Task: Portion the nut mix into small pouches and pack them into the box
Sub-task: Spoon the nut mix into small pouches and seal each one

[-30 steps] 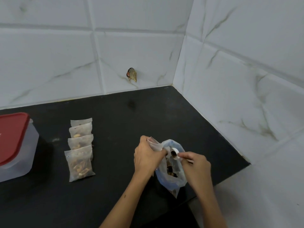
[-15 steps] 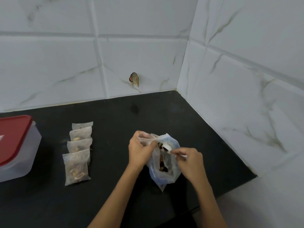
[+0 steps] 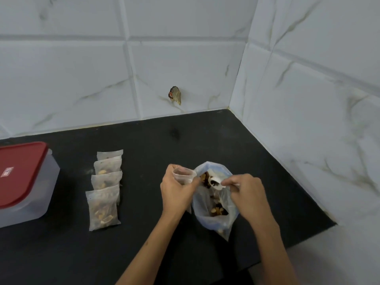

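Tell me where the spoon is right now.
In the head view, the spoon is right of centre, pinched by the right hand at the mouth of the nut bag, beside the pouch in the left hand.

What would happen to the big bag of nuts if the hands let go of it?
The big bag would probably slump: its thin plastic looks crinkled and floppy. The nuts sit low inside, so its bottom likely stays put while its open top folds over. The right hand holds a spoon there; the left hand grips a small pouch.
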Action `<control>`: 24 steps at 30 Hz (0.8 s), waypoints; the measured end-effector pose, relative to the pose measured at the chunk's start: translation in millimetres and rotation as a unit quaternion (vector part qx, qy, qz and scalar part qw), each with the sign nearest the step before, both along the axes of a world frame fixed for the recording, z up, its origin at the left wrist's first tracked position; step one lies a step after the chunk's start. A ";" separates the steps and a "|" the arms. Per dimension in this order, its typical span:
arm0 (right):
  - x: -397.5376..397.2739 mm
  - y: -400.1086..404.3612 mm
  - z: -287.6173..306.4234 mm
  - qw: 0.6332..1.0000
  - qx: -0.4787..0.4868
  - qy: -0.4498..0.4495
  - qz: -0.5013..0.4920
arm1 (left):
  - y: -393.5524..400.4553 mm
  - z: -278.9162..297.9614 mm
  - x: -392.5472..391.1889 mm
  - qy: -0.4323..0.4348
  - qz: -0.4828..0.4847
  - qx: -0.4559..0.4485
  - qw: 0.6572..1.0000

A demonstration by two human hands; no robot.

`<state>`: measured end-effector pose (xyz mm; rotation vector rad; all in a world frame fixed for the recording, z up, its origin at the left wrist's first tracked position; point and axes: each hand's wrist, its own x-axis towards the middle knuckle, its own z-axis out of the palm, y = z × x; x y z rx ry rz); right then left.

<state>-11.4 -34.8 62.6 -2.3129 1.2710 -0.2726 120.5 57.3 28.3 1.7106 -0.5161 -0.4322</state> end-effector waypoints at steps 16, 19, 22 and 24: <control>-11.7 7.7 -8.8 0.989 0.089 -0.018 -0.113 | 15.4 -14.1 -21.5 0.233 -0.010 0.070 0.970; -20.5 9.8 17.1 0.971 0.140 -0.183 -0.065 | 13.9 -3.6 -23.5 0.236 -0.024 0.020 0.971; -19.0 4.2 25.8 0.975 0.126 -0.178 -0.041 | 14.8 -5.2 -27.4 0.237 -0.019 0.023 0.971; -19.6 1.8 25.2 0.982 0.108 -0.146 -0.039 | 15.9 -6.0 -29.7 0.224 -0.016 0.019 0.974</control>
